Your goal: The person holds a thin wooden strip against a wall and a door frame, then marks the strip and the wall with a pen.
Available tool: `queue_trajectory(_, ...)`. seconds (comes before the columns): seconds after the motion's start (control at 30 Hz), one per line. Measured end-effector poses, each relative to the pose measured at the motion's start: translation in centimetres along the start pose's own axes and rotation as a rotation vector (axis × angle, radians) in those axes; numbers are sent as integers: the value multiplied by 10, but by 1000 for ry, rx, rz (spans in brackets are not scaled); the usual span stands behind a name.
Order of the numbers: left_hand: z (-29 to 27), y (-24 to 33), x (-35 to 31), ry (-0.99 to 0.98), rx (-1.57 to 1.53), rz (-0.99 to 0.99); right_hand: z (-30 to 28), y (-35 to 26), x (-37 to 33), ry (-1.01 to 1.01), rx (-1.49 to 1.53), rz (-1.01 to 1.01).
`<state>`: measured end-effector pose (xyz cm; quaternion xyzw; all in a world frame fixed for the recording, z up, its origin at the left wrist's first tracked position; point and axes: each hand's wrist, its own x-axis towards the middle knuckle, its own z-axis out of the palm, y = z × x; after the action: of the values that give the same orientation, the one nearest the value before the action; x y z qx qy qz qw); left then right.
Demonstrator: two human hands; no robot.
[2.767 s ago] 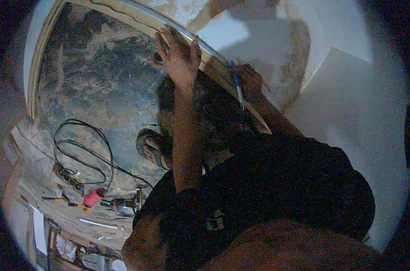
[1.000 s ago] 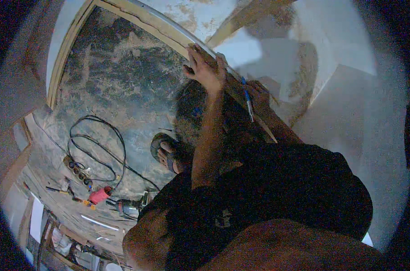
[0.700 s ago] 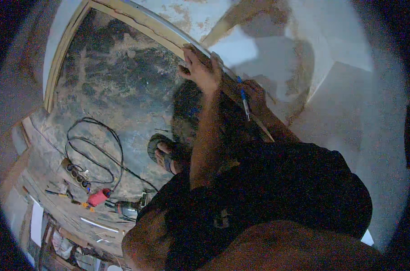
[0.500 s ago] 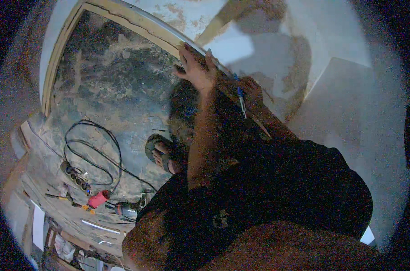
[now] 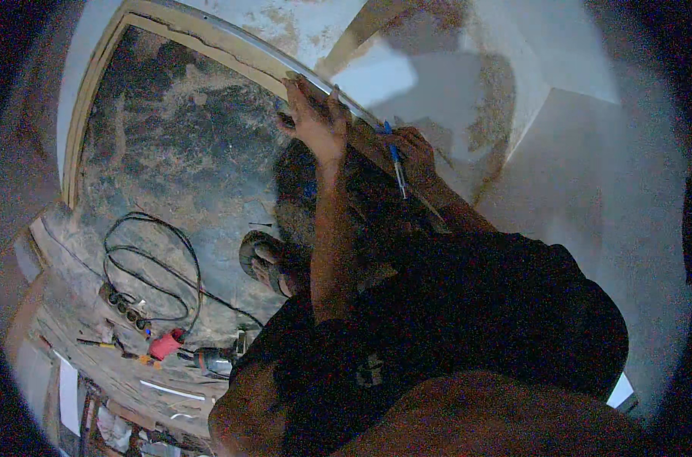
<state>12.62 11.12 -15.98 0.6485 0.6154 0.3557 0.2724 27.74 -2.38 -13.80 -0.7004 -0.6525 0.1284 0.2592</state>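
Observation:
A pale wooden frame (image 5: 247, 61) runs along the base of the wall, with a shiny metal strip (image 5: 262, 44) lying along its outer side. My left hand (image 5: 319, 129) rests on the frame and strip with its fingers spread. To its right, my right hand (image 5: 414, 156) is closed around a blue and white pen (image 5: 397, 164), close to the near end of the strip. The pen's pale end points back toward me. Shadow hides much of the right fingers and the frame beneath them.
A dark, dusty floor (image 5: 186, 145) lies inside the frame. At the left are a looped black cable (image 5: 197, 259), a power strip (image 5: 125, 307), a red plug (image 5: 166, 344) and a power tool (image 5: 213, 360). My sandalled foot (image 5: 264, 259) stands near the middle.
The whole view has shifted slightly, so the scene sits a little further left. Both hands keep nearly the same places on the frame, and the pen stays in my right hand.

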Motion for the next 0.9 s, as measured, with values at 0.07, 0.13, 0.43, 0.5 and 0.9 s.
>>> queue_trajectory(0.07,0,1,1,-6,29,1,-1,-2,0,10,-11,10)
queue_trajectory(0.13,1,4,2,-20,74,-16,1,1,-2,16,-7,21)
queue_trajectory(0.43,-3,4,3,0,81,-12,5,0,-3,-99,87,187)
queue_trajectory(0.5,0,11,4,-18,84,-12,12,25,-12,7,45,33)
queue_trajectory(0.9,-1,2,5,-16,113,-30,0,-4,6,44,10,-67)
